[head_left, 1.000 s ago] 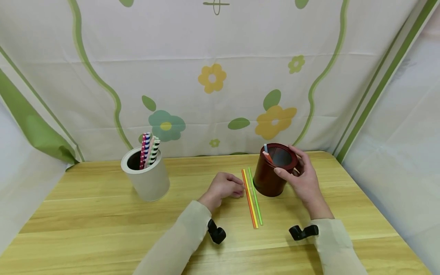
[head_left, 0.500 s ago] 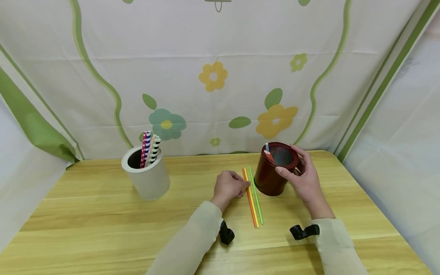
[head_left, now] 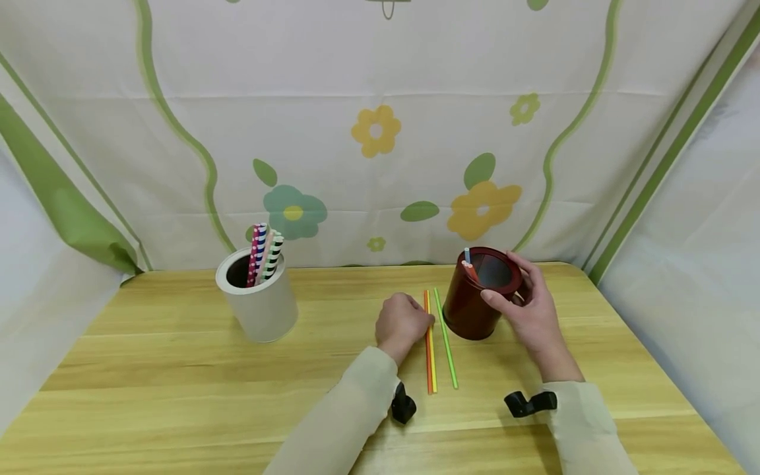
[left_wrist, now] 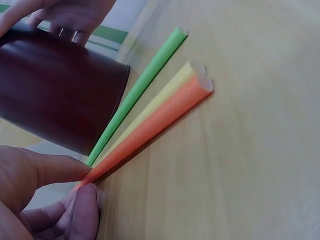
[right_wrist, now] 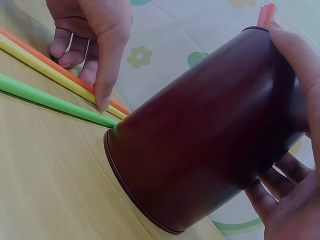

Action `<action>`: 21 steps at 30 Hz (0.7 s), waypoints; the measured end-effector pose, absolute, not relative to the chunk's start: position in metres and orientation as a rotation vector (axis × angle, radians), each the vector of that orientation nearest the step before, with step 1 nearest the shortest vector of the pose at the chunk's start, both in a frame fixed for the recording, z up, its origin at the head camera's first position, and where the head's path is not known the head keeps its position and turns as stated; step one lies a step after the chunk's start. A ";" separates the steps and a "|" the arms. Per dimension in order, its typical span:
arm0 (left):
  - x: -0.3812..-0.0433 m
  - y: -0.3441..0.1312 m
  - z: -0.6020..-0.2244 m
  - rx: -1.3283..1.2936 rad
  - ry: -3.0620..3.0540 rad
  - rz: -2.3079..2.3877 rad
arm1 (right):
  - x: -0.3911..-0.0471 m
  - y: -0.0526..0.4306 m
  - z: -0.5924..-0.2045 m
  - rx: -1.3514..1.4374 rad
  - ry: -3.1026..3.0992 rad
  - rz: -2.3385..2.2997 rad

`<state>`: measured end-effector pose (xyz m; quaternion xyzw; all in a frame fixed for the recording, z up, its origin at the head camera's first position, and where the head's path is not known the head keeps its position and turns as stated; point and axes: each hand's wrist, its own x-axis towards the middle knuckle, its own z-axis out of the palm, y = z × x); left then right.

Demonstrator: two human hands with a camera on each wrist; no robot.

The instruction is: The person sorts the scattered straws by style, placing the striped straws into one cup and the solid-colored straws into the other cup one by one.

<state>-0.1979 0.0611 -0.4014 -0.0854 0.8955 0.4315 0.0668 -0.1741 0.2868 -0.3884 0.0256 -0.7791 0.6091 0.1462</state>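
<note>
Between thumb and fingers, my left hand (head_left: 402,322) pinches an orange straw (left_wrist: 165,110) and a yellow straw (head_left: 433,363) lying side by side on the table. A green straw (head_left: 446,343) lies apart, just to their right. My right hand (head_left: 537,316) holds a dark red cylindrical cup (head_left: 472,307) upright, its thumb at the rim and its other fingers around the far right side. In that cup, a blue straw (head_left: 467,254) and several red-orange straws (right_wrist: 266,15) lean at the left of the rim.
A white cylindrical cup (head_left: 264,313) stands at the left, with several patterned straws (head_left: 264,257), dotted and striped, leaning in it. Behind the wooden table (head_left: 178,382) hangs a flowered curtain (head_left: 332,79). Black wrist cameras (head_left: 404,404) sit at both sleeves.
My left hand has moved right and taken hold of the orange and yellow straws. Their near ends have swung left, away from the green straw. The right hand stays on the dark red cup.
</note>
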 end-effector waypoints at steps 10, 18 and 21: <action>-0.195 0.058 -0.403 -0.266 2.669 1.387 | -0.173 0.286 -0.388 0.072 -2.241 1.761; -0.194 0.055 -0.405 -0.265 2.572 1.529 | -0.173 0.285 -0.388 0.079 -2.240 1.753; -0.193 0.054 -0.406 -0.260 2.534 1.584 | -0.173 0.285 -0.387 0.087 -2.232 1.769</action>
